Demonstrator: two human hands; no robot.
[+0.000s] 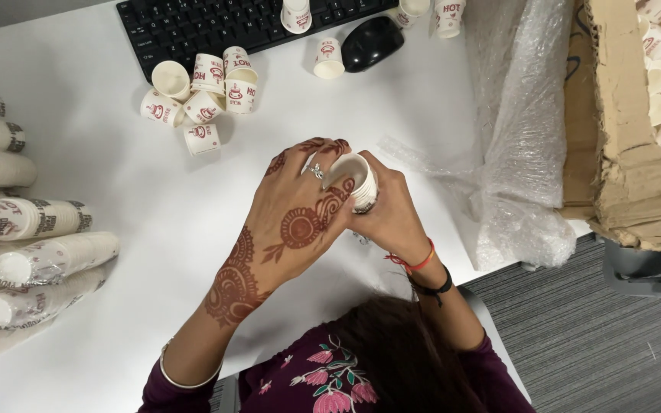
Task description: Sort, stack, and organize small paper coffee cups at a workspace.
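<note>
Head view shows both your hands meeting over the white tabletop (116, 252). Your right hand (395, 218) wraps a short stack of nested paper cups (359, 182), its fingers clenched around the stack's side from the right. Your left hand (300, 218) comes in from the other side; its fingers (323, 149) curl over the rim of the top cup and pinch it, so both sets of fingers are grasping the stack, which sits between your palms, lifted just above the tabletop.

Beyond your left fingertips, well apart, a loose cluster of small paper cups (204, 95) lies tumbled against the front edge of a black keyboard (223, 27). Farther ahead of your right fingers, a black mouse (372, 42) rests with single cups (329, 60) beside it and more on and near the keyboard. Just to the right of your right fingers, crumpled clear plastic wrap (510, 153) spills down from a torn cardboard box (613, 130) filled with more cups. Far to the left of your left hand, long sleeves of stacked cups (32, 222) wrapped in plastic lie side by side on the tabletop.
</note>
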